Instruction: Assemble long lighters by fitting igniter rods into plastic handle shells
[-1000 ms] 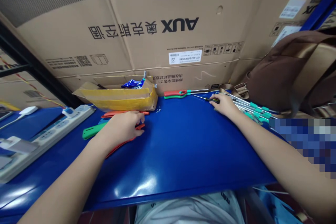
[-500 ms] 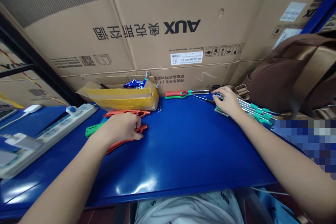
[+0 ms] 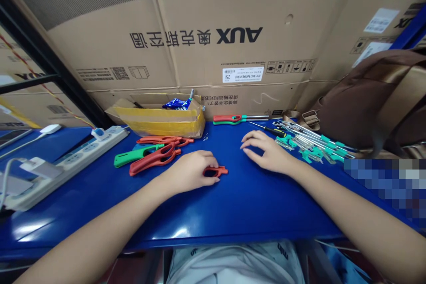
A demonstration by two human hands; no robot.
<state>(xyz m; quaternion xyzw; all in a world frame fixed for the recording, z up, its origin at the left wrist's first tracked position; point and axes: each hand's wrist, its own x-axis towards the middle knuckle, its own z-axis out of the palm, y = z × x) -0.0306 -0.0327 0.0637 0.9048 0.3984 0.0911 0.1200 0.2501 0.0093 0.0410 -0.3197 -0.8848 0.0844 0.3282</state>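
Note:
My left hand (image 3: 191, 172) is closed around a red plastic lighter casing (image 3: 222, 170) just above the blue table. The trigger-loop end of the casing sticks out past my fingers and the rest is hidden under the palm. Across from it hovers my right hand (image 3: 269, 154), thumb and fingers curved apart with nothing seen between them. Left of my left hand lie more red casings (image 3: 146, 165) and a green casing (image 3: 133, 156). A red and green stick lighter (image 3: 229, 119) with a metal tube rests by the back edge. Beyond my right hand is a small screwdriver (image 3: 275, 131).
Metal rods with green parts (image 3: 311, 140) are heaped at the right, before a brown bag (image 3: 362, 102). A yellow-taped carton (image 3: 159, 123) stands at the back left. A white power strip (image 3: 78, 159) runs along the left side. Cardboard (image 3: 199, 4) walls off the back.
My left hand has moved right from the casing pile with a red casing in it. My right hand has drawn back from the rods and screwdriver toward the middle.

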